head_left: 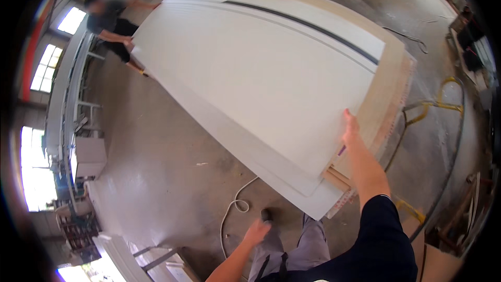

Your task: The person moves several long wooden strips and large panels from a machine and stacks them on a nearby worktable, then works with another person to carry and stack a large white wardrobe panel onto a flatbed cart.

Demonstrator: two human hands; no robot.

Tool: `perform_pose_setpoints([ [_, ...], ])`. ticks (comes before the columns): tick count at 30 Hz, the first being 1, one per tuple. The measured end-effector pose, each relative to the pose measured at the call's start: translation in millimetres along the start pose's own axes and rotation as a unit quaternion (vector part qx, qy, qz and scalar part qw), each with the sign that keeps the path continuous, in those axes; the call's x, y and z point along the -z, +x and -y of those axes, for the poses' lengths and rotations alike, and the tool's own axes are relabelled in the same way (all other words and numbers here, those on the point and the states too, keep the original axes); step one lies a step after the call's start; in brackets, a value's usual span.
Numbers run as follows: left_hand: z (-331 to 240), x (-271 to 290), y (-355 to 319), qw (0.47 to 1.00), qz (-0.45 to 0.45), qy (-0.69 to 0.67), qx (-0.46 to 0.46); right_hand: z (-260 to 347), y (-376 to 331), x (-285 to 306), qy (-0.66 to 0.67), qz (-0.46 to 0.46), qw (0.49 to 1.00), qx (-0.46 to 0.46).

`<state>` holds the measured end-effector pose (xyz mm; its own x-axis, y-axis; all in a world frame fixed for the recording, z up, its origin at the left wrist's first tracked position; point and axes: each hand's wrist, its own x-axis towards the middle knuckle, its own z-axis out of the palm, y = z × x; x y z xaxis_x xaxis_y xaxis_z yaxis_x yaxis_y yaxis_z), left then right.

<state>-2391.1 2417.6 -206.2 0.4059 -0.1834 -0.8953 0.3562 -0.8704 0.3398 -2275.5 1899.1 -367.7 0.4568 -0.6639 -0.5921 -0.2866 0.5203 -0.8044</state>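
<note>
A large white panel (250,68) lies on top of a stack of boards, slightly askew over another light panel (250,143) beneath it. My right hand (351,128) is at the near right end of the top panel, its fingers closed over the edge. My left hand (257,232) hangs low in front of my legs, away from the stack. Its fingers are loosely apart, and nothing shows in them. At the far left end, a co-worker (112,23) has both hands on the panel's edge. A dark strip (302,26) runs lengthwise beside the top panel.
Pale wooden boards (386,81) stick out under the panel at the right. A yellow tubular frame (438,105) with a dark hose stands to the right. A light cord (232,206) lies looped on the floor near my feet. Long rails (70,94) line the left wall.
</note>
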Motion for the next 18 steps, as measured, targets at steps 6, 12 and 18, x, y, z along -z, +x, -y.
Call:
perform_pose_setpoints([
  [6, 158.4, 10.9, -119.3, 0.956, -0.077, 0.132, 0.25, 10.6, 62.5, 7.6, 0.134, 0.027, 0.987, -0.082],
  [12, 150.6, 2.0, -131.2, 0.967, -0.087, 0.07, 0.228, 34.9, 41.5, 11.6, -0.307, -0.018, 0.944, -0.118],
  [18, 91.0, 0.1, -83.6, 0.994, -0.076, 0.01, 0.077, 46.0, 29.1, 140.3, -0.688, -0.062, 0.696, 0.198],
])
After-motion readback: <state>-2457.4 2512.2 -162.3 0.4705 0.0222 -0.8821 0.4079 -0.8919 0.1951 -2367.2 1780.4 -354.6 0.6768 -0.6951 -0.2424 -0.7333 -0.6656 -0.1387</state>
